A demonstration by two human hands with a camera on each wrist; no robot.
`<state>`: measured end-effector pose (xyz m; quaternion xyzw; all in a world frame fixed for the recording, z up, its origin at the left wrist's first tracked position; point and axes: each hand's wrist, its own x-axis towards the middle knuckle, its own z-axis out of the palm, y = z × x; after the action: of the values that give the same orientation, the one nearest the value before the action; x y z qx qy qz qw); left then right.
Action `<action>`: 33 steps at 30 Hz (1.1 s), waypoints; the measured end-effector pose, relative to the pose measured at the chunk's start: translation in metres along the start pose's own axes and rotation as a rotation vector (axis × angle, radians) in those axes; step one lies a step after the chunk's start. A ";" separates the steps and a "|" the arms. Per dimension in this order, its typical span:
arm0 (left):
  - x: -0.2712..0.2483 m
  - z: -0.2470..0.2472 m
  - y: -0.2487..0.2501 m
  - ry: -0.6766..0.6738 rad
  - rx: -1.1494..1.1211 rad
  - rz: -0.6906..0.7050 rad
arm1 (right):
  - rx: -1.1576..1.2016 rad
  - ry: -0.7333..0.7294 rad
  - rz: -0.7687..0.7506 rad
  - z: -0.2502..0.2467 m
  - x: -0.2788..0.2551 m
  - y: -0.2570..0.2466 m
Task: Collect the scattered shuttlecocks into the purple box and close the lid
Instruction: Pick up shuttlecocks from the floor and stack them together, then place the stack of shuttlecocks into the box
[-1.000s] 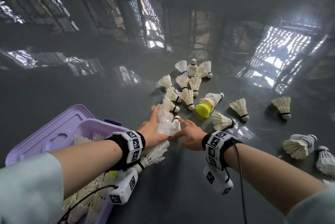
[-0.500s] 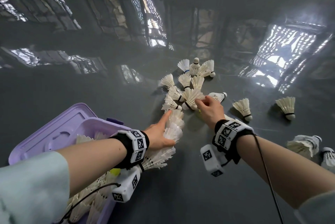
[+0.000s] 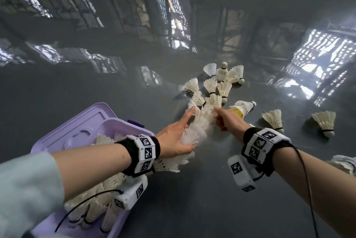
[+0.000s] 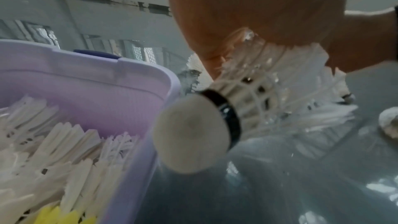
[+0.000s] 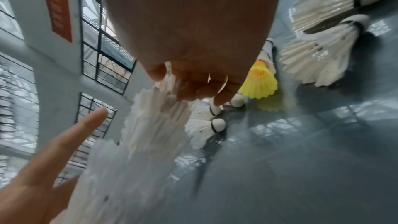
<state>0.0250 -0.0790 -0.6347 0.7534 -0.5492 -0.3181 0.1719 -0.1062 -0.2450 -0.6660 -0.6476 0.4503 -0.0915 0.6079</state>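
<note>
Glossy dark grey floor carried loose white feathered shuttlecocks [image 3: 211,85] beyond the open purple plastic box [image 3: 82,129], already part filled. The left hand [image 3: 174,137] cradled a nested white stack [image 3: 200,122], fingers curled beneath it; the right hand [image 3: 226,119] pinched its far end. Judged featherlight and crushable; best gripped at the cork bases.
</note>
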 end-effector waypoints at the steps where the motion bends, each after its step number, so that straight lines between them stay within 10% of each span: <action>1: -0.004 -0.010 -0.003 0.072 -0.046 -0.002 | -0.011 -0.020 -0.021 0.002 -0.003 -0.008; 11: -0.099 -0.108 -0.079 0.477 -0.169 -0.177 | -0.374 -0.172 -0.421 0.114 -0.021 -0.106; 17: -0.161 -0.086 -0.108 0.542 -0.198 -0.262 | -0.507 -0.327 -0.544 0.170 -0.043 -0.116; 33: -0.173 0.007 -0.144 0.194 0.468 -0.329 | -0.952 -0.471 -0.495 0.217 -0.045 -0.054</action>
<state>0.0905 0.1326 -0.6770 0.8784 -0.4590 -0.1330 -0.0085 0.0380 -0.0681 -0.6524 -0.9381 0.1298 0.1281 0.2945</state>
